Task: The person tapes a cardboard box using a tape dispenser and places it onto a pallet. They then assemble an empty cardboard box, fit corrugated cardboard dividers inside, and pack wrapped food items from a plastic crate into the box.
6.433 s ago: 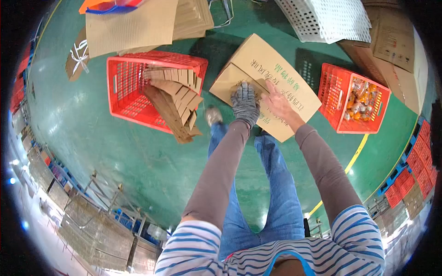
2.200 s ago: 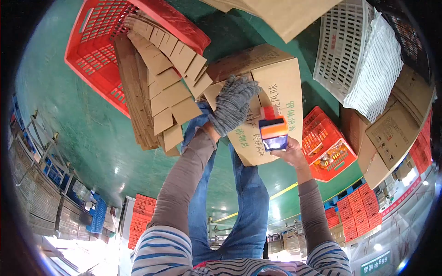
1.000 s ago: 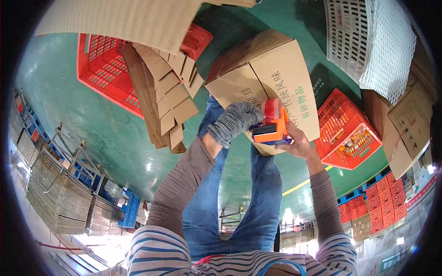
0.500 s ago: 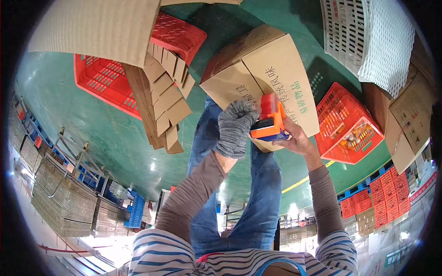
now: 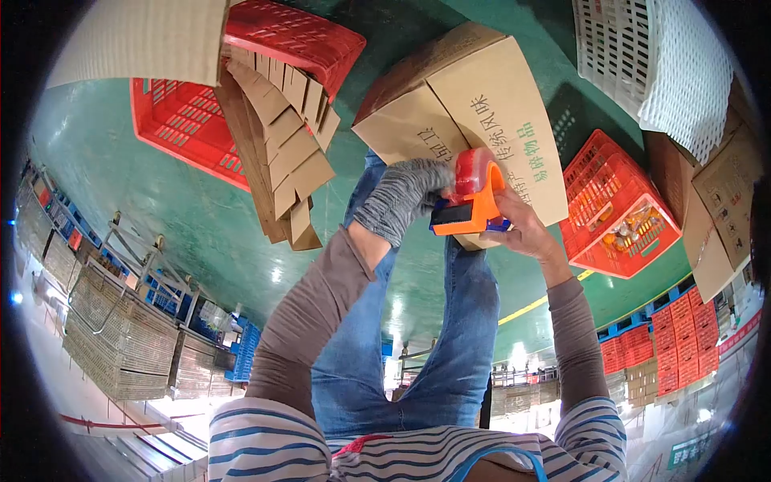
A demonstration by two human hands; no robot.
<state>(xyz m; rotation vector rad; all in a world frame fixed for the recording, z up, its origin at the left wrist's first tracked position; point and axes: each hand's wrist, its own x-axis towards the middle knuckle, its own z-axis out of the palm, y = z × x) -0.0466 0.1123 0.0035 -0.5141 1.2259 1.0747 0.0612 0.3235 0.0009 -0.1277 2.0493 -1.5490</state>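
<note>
An orange tape dispenser (image 5: 485,210) with a red roll of tape (image 5: 472,172) and a dark blade guard is held over a cardboard box (image 5: 490,104). My bare right hand (image 5: 524,226) grips the dispenser from its right side, fingers wrapped about its handle. On the other side, my left hand (image 5: 414,193), in a grey knitted glove, has its fingers curled in against the tape roll. What those fingertips pinch, if anything, is hidden. The closed box, printed with dark and green characters, stands tilted in front of my legs, its near edge by my knees.
To the left, a red crate (image 5: 193,132) stands near cardboard dividers (image 5: 285,149). A red crate with wrapped items (image 5: 622,209) is at right, beside an open carton (image 5: 715,217). A white crate (image 5: 614,60) stands at the upper right; a cardboard panel (image 5: 140,40) hangs in the upper left.
My left forearm has swung leftward and the gloved hand has turned, its fingers staying by the tape roll. The dispenser has tilted slightly and risen a little in view.
</note>
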